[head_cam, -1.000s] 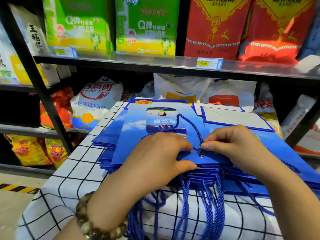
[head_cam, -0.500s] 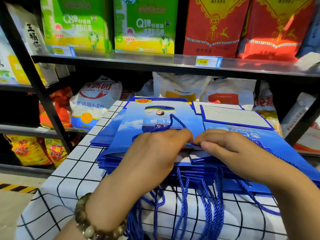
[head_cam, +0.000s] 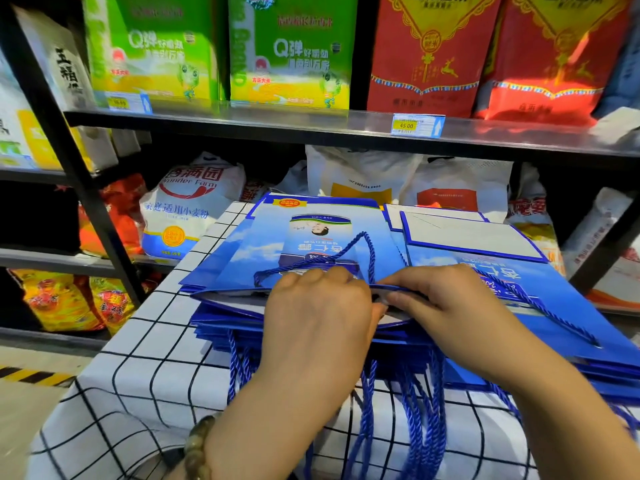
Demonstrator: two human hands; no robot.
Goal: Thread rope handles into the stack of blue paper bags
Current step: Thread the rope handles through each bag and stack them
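Note:
A stack of flat blue paper bags (head_cam: pixel 242 258) lies on a table with a black-and-white checked cloth (head_cam: pixel 149 368). The top bag's near edge is lifted, showing its white inside. A blue rope handle (head_cam: pixel 367 247) loops over the top bag's printed face. My left hand (head_cam: pixel 318 313) grips the lifted edge at the middle. My right hand (head_cam: pixel 446 306) pinches that same edge just to the right, fingertips meeting the left hand's. Several blue rope handles (head_cam: pixel 422 427) hang from the lower bags over the table's front.
A second pile of blue bags (head_cam: pixel 540 306) with a rope across it lies to the right, a white-faced bag (head_cam: pixel 467 237) behind it. Dark metal shelves (head_cam: pixel 311 126) with green, red and white food sacks stand close behind the table. Floor with hazard tape (head_cam: pixel 31 375) lies left.
The top bag's near edge has been lifted open, where a second ago my right hand pinched the rope at the bag's hole. Both hands now meet at that edge.

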